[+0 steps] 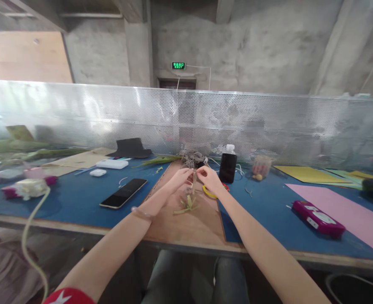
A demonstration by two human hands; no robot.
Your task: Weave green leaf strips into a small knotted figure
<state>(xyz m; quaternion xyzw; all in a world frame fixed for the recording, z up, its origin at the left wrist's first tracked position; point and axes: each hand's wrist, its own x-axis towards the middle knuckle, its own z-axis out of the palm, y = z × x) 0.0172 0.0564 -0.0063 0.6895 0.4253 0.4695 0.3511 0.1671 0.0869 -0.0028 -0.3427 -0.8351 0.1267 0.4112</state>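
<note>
Over the middle of the brown board, my left hand point(182, 179) and my right hand point(209, 179) meet with fingertips pinched close together. Between them runs a thin greyish strand point(194, 180), too fine to tell its kind. A tangle of grey-brown strands point(191, 158) lies just beyond my fingers. Below my hands, nearer to me, are some green plant scraps point(189, 204) on the board. A yellow-and-red ring-shaped handle point(209, 192), perhaps of scissors, is partly hidden behind my right hand and wrist.
A dark bottle with a white cap point(228, 164) stands right of the board point(186, 228). Left lies a phone point(123, 193); right, a magenta pack point(318, 218) on pink paper point(347, 207). A perforated metal screen point(126, 118) closes the table's back.
</note>
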